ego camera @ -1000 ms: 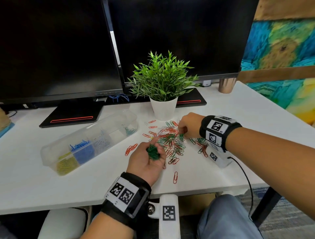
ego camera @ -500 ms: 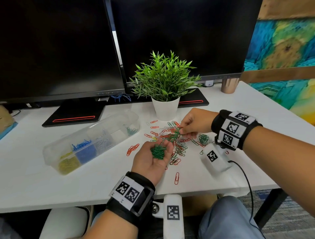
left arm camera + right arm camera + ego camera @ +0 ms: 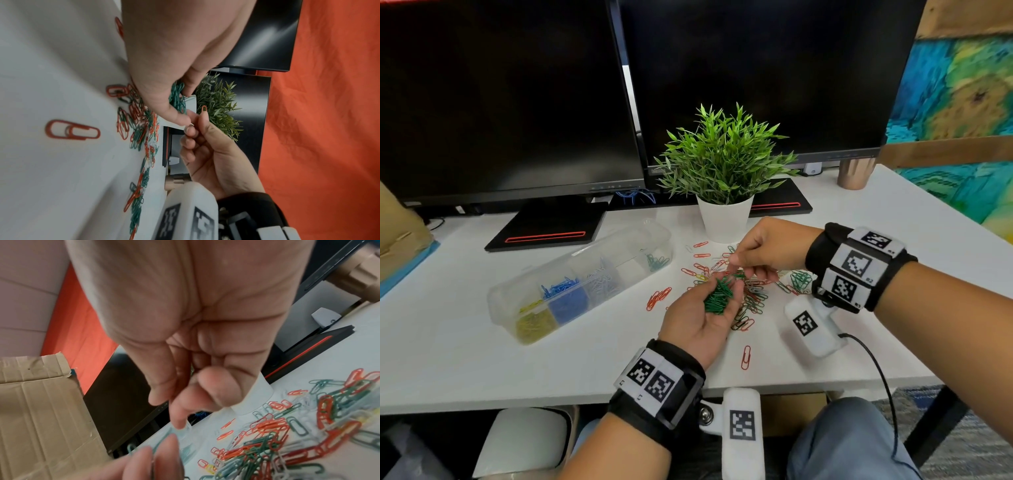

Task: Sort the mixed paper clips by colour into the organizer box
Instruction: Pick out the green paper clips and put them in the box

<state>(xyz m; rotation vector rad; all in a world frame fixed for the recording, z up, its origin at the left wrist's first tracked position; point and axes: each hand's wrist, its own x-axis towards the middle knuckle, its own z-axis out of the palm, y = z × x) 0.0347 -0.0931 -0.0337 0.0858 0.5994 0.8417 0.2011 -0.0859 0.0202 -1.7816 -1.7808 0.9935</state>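
Currently, the readings by item:

Left hand (image 3: 700, 317): palm up, fingers cupped round a bundle of green clips (image 3: 719, 294). Judged purpose: the palm serves as a tray, so that one colour is gathered before a single trip to the box.

Right hand (image 3: 767, 248): above the left palm, fingers curled. The left wrist view shows a red clip (image 3: 204, 108) standing up from its fingers, which appear to pinch it. Judged purpose: removing a stray red clip from the green batch.

Clip pile (image 3: 751, 296): red and green clips mixed on the table (image 3: 465, 359), just beyond and to the right of the left hand. One red clip (image 3: 746, 357) lies apart, nearer the table edge, long axis running near to far.

Bundle orientation: clips in the palm lie tangled, mostly along the line from wrist to fingertips.

Organizer box (image 3: 578, 284): clear, lid off, to the left of the pile. Long axis runs from near left to far right. Yellow fills the nearest compartment, then blue, then pale clips; a few green lie at the far end.

Judged progress: red and green remain to sort.
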